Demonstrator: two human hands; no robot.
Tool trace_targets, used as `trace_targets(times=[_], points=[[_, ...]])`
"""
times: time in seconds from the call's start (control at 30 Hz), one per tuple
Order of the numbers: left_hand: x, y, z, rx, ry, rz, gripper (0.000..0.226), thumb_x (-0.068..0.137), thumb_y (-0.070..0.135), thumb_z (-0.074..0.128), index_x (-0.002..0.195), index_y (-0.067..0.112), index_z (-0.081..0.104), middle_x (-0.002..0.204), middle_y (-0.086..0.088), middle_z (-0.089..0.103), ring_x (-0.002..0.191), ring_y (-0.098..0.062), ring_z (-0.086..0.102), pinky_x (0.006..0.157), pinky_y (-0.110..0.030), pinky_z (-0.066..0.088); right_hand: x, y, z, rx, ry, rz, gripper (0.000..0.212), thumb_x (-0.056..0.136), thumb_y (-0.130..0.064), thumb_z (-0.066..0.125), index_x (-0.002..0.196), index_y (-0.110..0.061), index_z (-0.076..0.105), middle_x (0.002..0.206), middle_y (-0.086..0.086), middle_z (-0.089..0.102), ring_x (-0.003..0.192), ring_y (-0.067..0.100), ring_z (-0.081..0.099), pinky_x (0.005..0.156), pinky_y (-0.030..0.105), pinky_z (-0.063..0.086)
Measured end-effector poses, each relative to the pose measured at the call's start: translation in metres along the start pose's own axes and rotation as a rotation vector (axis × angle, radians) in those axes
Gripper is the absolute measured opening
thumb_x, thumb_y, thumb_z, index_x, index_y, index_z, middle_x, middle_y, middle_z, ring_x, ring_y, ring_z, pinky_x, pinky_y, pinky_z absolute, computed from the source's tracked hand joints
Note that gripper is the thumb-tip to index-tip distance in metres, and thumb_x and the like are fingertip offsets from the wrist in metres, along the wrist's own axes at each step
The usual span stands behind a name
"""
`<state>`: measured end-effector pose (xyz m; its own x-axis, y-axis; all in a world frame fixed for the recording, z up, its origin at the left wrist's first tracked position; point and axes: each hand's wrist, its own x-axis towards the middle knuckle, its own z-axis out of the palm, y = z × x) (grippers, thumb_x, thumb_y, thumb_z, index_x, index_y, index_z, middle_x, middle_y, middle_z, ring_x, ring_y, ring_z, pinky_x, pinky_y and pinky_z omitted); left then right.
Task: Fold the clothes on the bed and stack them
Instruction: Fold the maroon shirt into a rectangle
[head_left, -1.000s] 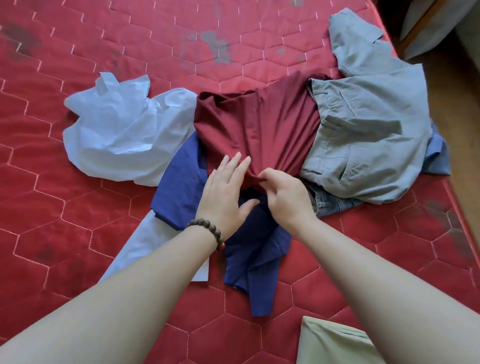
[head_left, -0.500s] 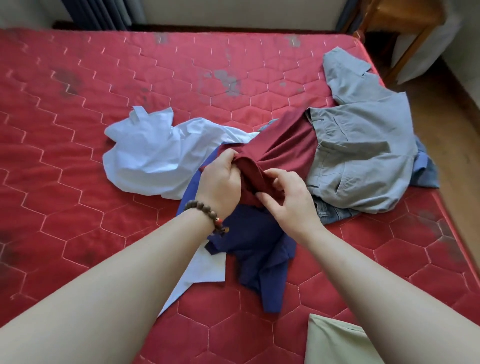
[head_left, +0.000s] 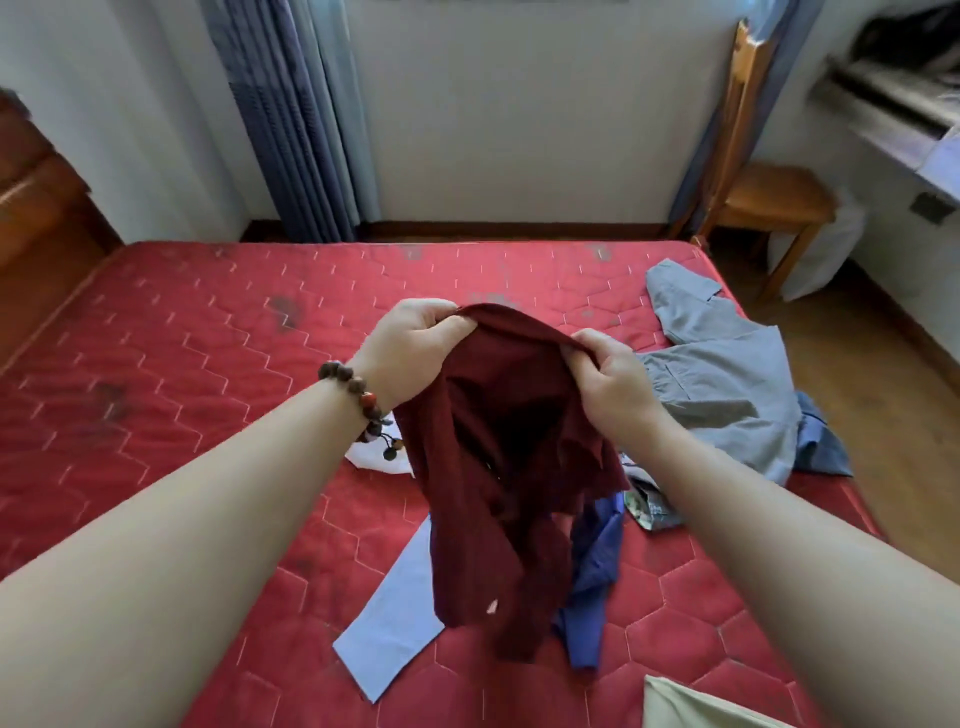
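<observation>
Maroon garment in both hands (bed below)

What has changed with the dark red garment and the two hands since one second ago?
The left hand, flat on the dark red garment a second ago, now grips it. The right hand keeps its pinch. Together they have lifted it off the pile, and it hangs above the bed. The grey garment and blue garment stayed put.

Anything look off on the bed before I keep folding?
Nothing damaged or spilled. The mattress has dark stains and worn grey patches along its far edge. The maroon garment hangs bunched from both hands, left hand and right hand. The grey trousers lie crumpled by the right edge.
</observation>
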<state>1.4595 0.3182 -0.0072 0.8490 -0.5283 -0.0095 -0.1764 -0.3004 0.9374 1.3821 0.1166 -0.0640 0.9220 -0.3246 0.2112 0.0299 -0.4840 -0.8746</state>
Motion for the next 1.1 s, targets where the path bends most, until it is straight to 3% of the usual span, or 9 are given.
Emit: trace_targets(times=[0.1, 0.2, 0.33, 0.57, 0.63, 0.73, 0.83, 0.93, 1.1], points=[[-0.021, 0.045, -0.032, 0.085, 0.054, 0.045, 0.048, 0.081, 0.039, 0.059, 0.091, -0.007, 0.064, 0.092, -0.034, 0.065, 0.073, -0.025, 0.056, 0.078, -0.061, 0.050, 0.005, -0.061, -0.026, -0.042, -0.014, -0.090, 0.029, 0.097, -0.014, 0.053, 0.069, -0.012, 0.054, 0.062, -0.005, 0.046, 0.063, 0.007, 0.040, 0.061, 0.032, 0.036], [-0.042, 0.087, -0.063, 0.147, 0.078, 0.113, 0.033, 0.085, 0.037, 0.065, 0.088, 0.005, 0.072, 0.091, -0.025, 0.070, 0.074, -0.022, 0.062, 0.079, -0.059, 0.052, 0.009, -0.122, -0.052, -0.045, -0.062, -0.157, 0.032, 0.096, -0.021, 0.057, 0.070, -0.002, 0.057, 0.064, 0.002, 0.047, 0.063, 0.010, 0.041, 0.060, 0.034, 0.036], [-0.074, 0.149, -0.103, 0.226, 0.182, 0.180, 0.030, 0.091, 0.035, 0.063, 0.087, 0.006, 0.072, 0.089, -0.025, 0.070, 0.071, -0.020, 0.061, 0.078, -0.057, 0.054, 0.003, -0.190, -0.082, -0.058, -0.226, -0.211, 0.034, 0.087, -0.027, 0.070, 0.062, -0.010, 0.053, 0.059, -0.002, 0.040, 0.053, 0.005, 0.035, 0.051, 0.022, 0.030], [-0.152, 0.256, -0.133, 0.677, 0.129, 0.328, 0.027, 0.072, 0.043, 0.080, 0.076, 0.019, 0.069, 0.064, 0.004, 0.063, 0.059, -0.003, 0.054, 0.057, -0.015, 0.044, -0.018, -0.281, -0.135, -0.254, -0.333, -0.424, 0.042, 0.086, -0.030, 0.071, 0.062, -0.003, 0.049, 0.060, 0.000, 0.034, 0.055, 0.008, 0.030, 0.055, 0.028, 0.027], [-0.174, 0.274, -0.140, 0.867, 0.159, 0.312, 0.024, 0.074, 0.032, 0.082, 0.076, 0.014, 0.067, 0.063, 0.002, 0.058, 0.061, -0.009, 0.053, 0.058, -0.018, 0.041, -0.026, -0.301, -0.154, -0.348, -0.378, -0.452, 0.041, 0.083, -0.033, 0.073, 0.067, -0.001, 0.055, 0.061, 0.002, 0.040, 0.054, 0.007, 0.033, 0.056, 0.027, 0.030], [-0.207, 0.296, -0.150, 1.047, 0.234, 0.294, 0.014, 0.082, 0.020, 0.075, 0.080, 0.008, 0.069, 0.065, 0.003, 0.056, 0.069, -0.020, 0.054, 0.066, -0.029, 0.040, -0.039, -0.326, -0.181, -0.434, -0.408, -0.490, 0.030, 0.079, -0.035, 0.076, 0.061, -0.020, 0.058, 0.056, -0.006, 0.047, 0.049, 0.001, 0.040, 0.054, 0.015, 0.033], [-0.239, 0.312, -0.156, 1.014, 0.347, 0.299, 0.006, 0.087, 0.015, 0.070, 0.083, 0.010, 0.070, 0.067, 0.000, 0.060, 0.071, -0.021, 0.056, 0.068, -0.028, 0.037, -0.050, -0.340, -0.204, -0.560, -0.467, -0.500, 0.022, 0.077, -0.033, 0.078, 0.065, -0.028, 0.061, 0.053, -0.012, 0.056, 0.049, -0.003, 0.049, 0.053, 0.009, 0.037], [-0.262, 0.323, -0.162, 0.979, 0.466, 0.265, 0.005, 0.087, 0.011, 0.066, 0.088, 0.011, 0.072, 0.075, -0.007, 0.066, 0.075, -0.024, 0.060, 0.070, -0.028, 0.041, -0.058, -0.338, -0.219, -0.795, -0.481, -0.480, 0.017, 0.080, -0.027, 0.076, 0.070, -0.027, 0.063, 0.060, -0.009, 0.058, 0.058, 0.008, 0.053, 0.057, 0.020, 0.036], [-0.296, 0.316, -0.175, 0.894, 0.583, 0.132, 0.008, 0.086, 0.010, 0.067, 0.082, 0.015, 0.071, 0.074, -0.008, 0.067, 0.076, -0.026, 0.062, 0.068, -0.028, 0.040, -0.079, -0.329, -0.235, -0.515, -0.349, -0.415, 0.009, 0.084, -0.005, 0.067, 0.076, -0.010, 0.064, 0.065, 0.000, 0.056, 0.063, 0.016, 0.048, 0.055, 0.019, 0.035]])
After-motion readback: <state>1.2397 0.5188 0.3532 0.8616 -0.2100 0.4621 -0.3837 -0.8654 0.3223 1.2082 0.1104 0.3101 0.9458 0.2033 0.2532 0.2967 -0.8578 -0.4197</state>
